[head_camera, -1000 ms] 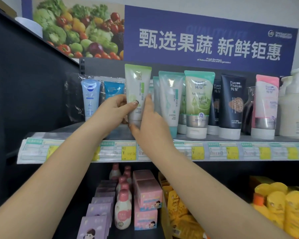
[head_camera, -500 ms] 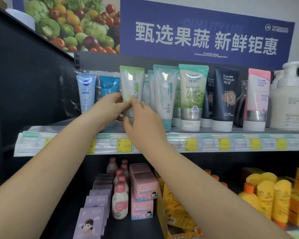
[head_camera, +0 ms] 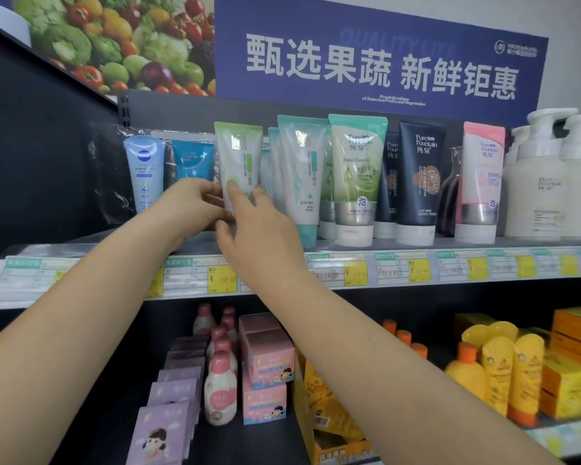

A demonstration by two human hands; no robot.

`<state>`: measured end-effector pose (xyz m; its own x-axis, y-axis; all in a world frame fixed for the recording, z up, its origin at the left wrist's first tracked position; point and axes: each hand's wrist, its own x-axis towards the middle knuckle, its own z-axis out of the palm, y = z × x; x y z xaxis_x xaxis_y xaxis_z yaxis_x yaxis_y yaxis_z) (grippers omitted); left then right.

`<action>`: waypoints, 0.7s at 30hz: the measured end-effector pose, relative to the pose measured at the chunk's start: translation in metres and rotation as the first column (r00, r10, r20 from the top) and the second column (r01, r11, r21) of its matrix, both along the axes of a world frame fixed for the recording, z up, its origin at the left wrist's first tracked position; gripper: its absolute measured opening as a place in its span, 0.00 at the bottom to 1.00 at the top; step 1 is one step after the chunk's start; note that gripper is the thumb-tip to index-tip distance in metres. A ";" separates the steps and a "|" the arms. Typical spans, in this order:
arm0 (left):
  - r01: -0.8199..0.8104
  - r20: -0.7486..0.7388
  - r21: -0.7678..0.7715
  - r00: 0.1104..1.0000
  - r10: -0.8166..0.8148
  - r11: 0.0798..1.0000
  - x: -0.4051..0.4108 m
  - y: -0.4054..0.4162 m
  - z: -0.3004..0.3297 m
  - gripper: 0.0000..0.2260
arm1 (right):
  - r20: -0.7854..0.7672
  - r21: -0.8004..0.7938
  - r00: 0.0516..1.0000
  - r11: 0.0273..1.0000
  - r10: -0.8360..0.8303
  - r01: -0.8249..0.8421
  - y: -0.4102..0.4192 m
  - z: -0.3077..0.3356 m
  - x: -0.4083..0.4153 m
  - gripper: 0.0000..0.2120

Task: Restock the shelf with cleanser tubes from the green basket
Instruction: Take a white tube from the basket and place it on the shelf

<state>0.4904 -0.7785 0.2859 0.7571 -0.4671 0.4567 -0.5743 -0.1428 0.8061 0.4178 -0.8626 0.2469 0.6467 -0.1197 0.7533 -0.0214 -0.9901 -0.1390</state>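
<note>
Nearest the camera, both forearms reach up and forward to the upper shelf (head_camera: 450, 245). The left hand (head_camera: 185, 209) curls around the lower left side of a pale green cleanser tube (head_camera: 239, 162), fingers bent against its base. The right hand (head_camera: 259, 226) meets it from the other side, forefinger laid up the front of the tube and thumb low, so the two hands pinch the tube between them; how firm that pinch is I cannot tell. The tube stands cap down and roughly upright, its foot hidden behind the hands.

Just right of the grip stands a teal tube (head_camera: 302, 176), close beside the held one, and beyond it a green Pure Fountain tube (head_camera: 356, 169). Just left of the grip is a blue tube (head_camera: 193, 159) in clear wrap.

The step in hand seems to be seating and squaring the tube in its slot. To do it well, press the cap flat on the shelf, turn the label forward, and let go one hand at a time, since a tall tube on a narrow cap tips easily into its neighbours. The green basket is not in view.
</note>
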 end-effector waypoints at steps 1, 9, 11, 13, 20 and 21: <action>-0.007 -0.003 0.005 1.000 0.007 1.000 0.000 0.000 0.000 0.12 | 0.005 0.002 1.000 1.000 0.002 -0.002 0.000 0.000 0.000 0.26; -0.002 -0.069 0.026 0.998 0.004 1.000 0.002 0.001 -0.001 0.12 | 0.002 0.006 1.000 1.000 -0.018 0.018 0.001 0.002 0.001 0.26; -0.009 -0.073 0.036 0.997 0.012 0.999 0.005 0.001 -0.001 0.12 | -0.003 0.006 0.999 0.999 -0.033 0.033 0.001 0.002 0.001 0.26; -0.016 -0.077 0.024 0.997 0.018 1.000 0.005 0.001 -0.001 0.12 | -0.018 0.008 0.999 0.999 -0.048 0.048 0.001 0.003 0.001 0.27; -0.039 -0.069 0.033 0.997 0.041 0.999 0.005 0.000 -0.001 0.08 | -0.025 0.045 0.999 0.998 -0.033 0.034 0.002 0.005 -0.002 0.28; -0.041 -0.066 0.039 0.997 0.043 0.998 0.005 0.000 -0.001 0.09 | -0.023 0.047 0.999 0.998 -0.031 0.032 0.002 0.005 -0.002 0.28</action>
